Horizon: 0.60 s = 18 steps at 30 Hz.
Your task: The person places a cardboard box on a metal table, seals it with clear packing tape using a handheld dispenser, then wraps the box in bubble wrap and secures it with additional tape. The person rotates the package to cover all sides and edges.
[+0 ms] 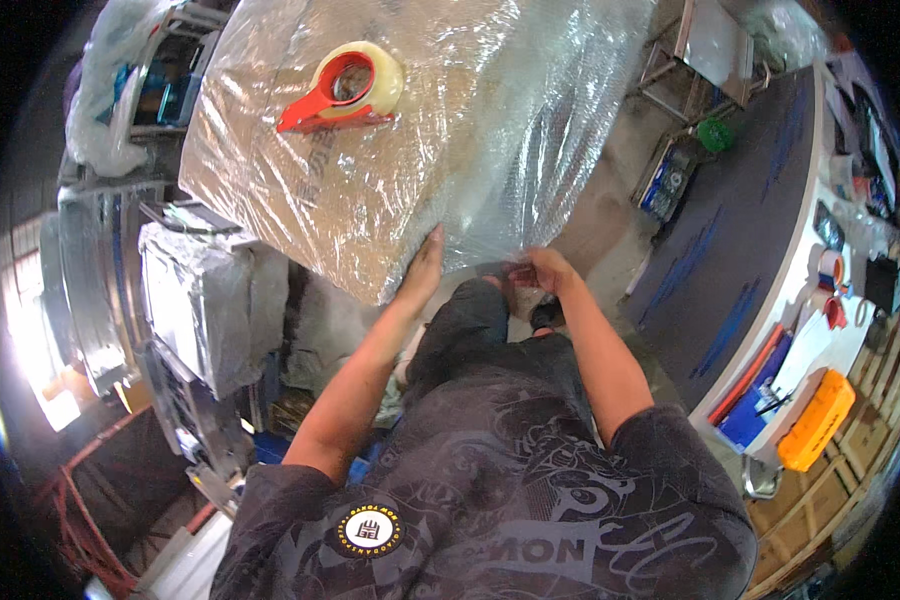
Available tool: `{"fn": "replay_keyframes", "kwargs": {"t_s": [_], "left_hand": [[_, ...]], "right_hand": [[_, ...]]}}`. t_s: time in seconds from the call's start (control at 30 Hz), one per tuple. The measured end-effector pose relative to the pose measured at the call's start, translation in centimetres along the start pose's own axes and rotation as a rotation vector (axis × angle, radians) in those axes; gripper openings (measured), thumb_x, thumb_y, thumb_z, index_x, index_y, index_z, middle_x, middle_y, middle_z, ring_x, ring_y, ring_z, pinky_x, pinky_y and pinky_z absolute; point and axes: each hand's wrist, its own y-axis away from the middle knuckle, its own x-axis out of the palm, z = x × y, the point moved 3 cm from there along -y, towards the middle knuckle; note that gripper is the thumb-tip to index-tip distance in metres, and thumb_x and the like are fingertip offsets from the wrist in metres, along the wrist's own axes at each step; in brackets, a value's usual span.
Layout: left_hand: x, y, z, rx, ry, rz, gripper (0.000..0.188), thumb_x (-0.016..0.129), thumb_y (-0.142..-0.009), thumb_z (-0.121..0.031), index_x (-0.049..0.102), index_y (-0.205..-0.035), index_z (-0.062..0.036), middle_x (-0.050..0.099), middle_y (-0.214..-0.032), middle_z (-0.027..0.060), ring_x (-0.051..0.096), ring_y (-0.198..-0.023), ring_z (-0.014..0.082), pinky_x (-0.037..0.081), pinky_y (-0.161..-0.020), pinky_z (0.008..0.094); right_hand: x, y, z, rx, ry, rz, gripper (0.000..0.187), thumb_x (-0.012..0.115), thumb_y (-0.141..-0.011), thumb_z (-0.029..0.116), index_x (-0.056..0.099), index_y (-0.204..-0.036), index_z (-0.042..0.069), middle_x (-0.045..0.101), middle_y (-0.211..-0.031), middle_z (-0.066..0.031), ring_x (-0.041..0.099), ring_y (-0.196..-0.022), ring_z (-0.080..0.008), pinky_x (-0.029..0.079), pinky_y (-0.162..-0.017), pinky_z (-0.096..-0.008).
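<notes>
A large cardboard-covered slab (pixel 270 215) lies in front of me under clear bubble wrap (pixel 530 130). My left hand (pixel 425 265) rests with straight fingers along its near edge, pressed against the wrap. To the right, the fingers of my right hand (pixel 550 270) are closed on the hanging edge of the bubble wrap. A red tape dispenser (pixel 315 110) with a roll of clear tape (pixel 388 82) sits on top of the wrapped slab, out of reach of both hands as they stand.
Wrapped goods (pixel 200 290) stand close on the left. At right runs a long dark-fronted bench (pixel 730 230) with an orange case (pixel 816 420), a blue folder (pixel 755 400) and tape rolls (pixel 830 265) on its top. A metal-framed stand (pixel 705 50) is at the far right.
</notes>
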Motion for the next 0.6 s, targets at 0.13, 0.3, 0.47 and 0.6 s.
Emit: {"fn": "replay_keyframes", "kwargs": {"t_s": [0.13,0.3,0.47,0.6], "left_hand": [[-0.2,-1.4,2.2,0.035,-0.073,-0.036,0.071,0.029,-0.112,-0.051,0.038,-0.156,0.0041,0.037,-0.164,0.0190,0.029,-0.155,0.0279,0.019,-0.127,0.0380],[0.5,0.3,0.5,0.050,-0.153,-0.116,0.070,0.030,-0.112,-0.051,0.038,-0.157,0.0016,0.037,-0.165,0.0180,0.031,-0.154,0.0294,0.018,-0.127,0.0365],[1.6,8.5,-4.2,0.167,-0.054,-0.115,0.063,0.038,-0.111,-0.047,0.044,-0.155,-0.0020,0.037,-0.165,0.0197,0.032,-0.154,0.0330,0.018,-0.127,0.0378],[-0.1,15.1,-8.7,0.508,-0.734,-0.464,0.057,0.060,-0.100,-0.042,0.053,-0.148,-0.0108,0.048,-0.155,0.0195,0.041,-0.146,0.0361,0.026,-0.122,0.0493]], "right_hand": [[5.3,8.4,1.0,-0.233,0.255,-0.087,0.036,0.058,-0.103,0.030,0.065,-0.122,0.000,0.077,-0.100,-0.0123,0.074,-0.081,-0.0236,0.060,-0.071,-0.0391],[14.0,11.1,4.6,-0.588,0.769,-0.190,0.032,0.064,-0.093,0.029,0.075,-0.101,0.000,0.078,-0.085,-0.0132,0.075,-0.072,-0.0253,0.058,-0.072,-0.0382],[15.4,11.1,5.5,-0.625,0.890,-0.243,0.028,0.063,-0.089,0.023,0.074,-0.094,-0.003,0.076,-0.086,-0.0165,0.075,-0.078,-0.0261,0.059,-0.074,-0.0397],[14.7,12.7,5.0,-0.535,1.670,-0.269,0.036,0.060,-0.088,0.030,0.075,-0.081,-0.002,0.076,-0.076,-0.0166,0.075,-0.070,-0.0274,0.058,-0.068,-0.0393]]}}
